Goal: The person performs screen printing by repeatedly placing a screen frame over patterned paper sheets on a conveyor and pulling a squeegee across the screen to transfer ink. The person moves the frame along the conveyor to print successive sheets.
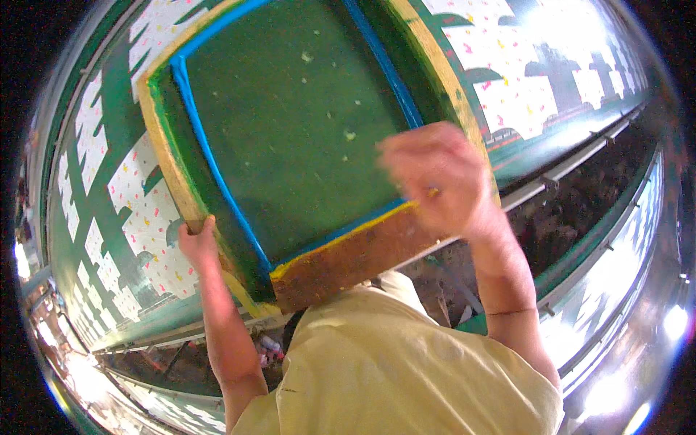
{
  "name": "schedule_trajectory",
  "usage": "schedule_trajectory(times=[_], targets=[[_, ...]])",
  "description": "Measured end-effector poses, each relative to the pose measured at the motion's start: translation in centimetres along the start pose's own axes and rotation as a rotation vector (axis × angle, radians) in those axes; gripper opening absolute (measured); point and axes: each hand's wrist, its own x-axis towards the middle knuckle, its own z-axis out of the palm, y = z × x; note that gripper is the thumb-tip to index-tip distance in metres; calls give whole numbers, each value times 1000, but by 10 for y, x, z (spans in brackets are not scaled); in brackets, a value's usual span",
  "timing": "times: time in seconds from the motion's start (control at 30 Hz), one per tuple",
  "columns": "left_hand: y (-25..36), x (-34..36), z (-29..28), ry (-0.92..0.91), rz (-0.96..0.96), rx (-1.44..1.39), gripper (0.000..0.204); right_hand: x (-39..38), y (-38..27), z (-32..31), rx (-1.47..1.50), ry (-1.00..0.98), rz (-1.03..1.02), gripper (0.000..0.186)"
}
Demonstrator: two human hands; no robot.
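A large screen printing frame (pixel 172 168) spreads before me, with wooden sides, a dark green mesh and blue strips along its inner edges. My left hand (pixel 198 245) is closed round its left side, the thumb lying on top of the wood. Over the frame's near right corner is my right hand (pixel 442 177), fingers bent inward and smeared by motion. Whether it touches the frame or holds anything cannot be made out. A brown board (pixel 348 262) with a yellow upper edge runs along the frame's near side, close to my body.
White fabric pieces (pixel 148 210) with small coloured prints lie on the green table (pixel 116 119) left of the frame. More printed pieces (pixel 507 90) lie to the right. A metal rail (pixel 580 156) follows the table's near edge. Another long table (pixel 616 268) stands at the right.
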Motion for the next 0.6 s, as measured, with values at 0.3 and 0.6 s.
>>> schedule_trajectory(times=[0.3, 0.6], targets=[[-18, 11, 1, -83, 61, -289, 56, 71, -179, 37, 847, 143, -593, 30], [1, 0, -2, -96, -88, -374, 50, 34, -180, -5, 460, 289, -212, 19]])
